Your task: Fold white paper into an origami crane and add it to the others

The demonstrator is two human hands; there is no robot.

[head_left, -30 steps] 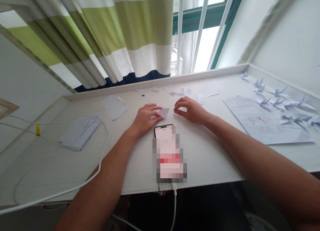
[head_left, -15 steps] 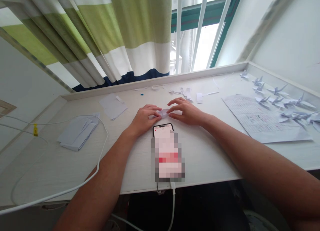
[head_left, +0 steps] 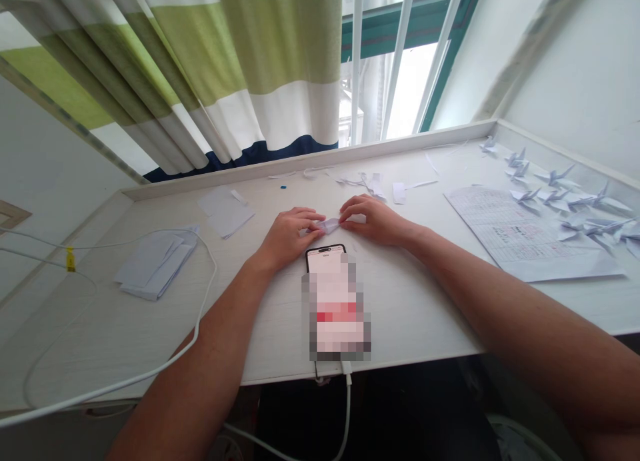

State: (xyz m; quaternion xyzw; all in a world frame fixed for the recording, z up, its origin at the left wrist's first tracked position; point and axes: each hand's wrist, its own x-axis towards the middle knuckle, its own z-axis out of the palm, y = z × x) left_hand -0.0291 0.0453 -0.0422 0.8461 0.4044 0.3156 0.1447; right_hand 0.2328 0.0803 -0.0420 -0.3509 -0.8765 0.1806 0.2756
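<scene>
A small piece of folded white paper (head_left: 330, 226) lies between my hands, just beyond the top of a phone (head_left: 326, 253). My left hand (head_left: 293, 234) pinches its left end, fingers curled over it. At the right end, the thumb and fingertips of my right hand (head_left: 370, 220) close on the paper. The paper is partly hidden by the fingers, so its exact fold does not show. Beneath my wrists the phone lies face up, its screen mostly blurred out, with a white cable (head_left: 347, 394) plugged into its near end.
Several folded paper cranes (head_left: 555, 176) stand at the right, some beside a printed sheet (head_left: 520, 238). Paper scraps (head_left: 373, 184) lie toward the back. On the left are loose sheets (head_left: 227, 211), a folded paper stack (head_left: 157, 261) and a looping white cable (head_left: 215, 268).
My right hand's fingers have drawn together onto the paper's right end and moved slightly. My left hand stays nearly in place, and the paper looks narrower.
</scene>
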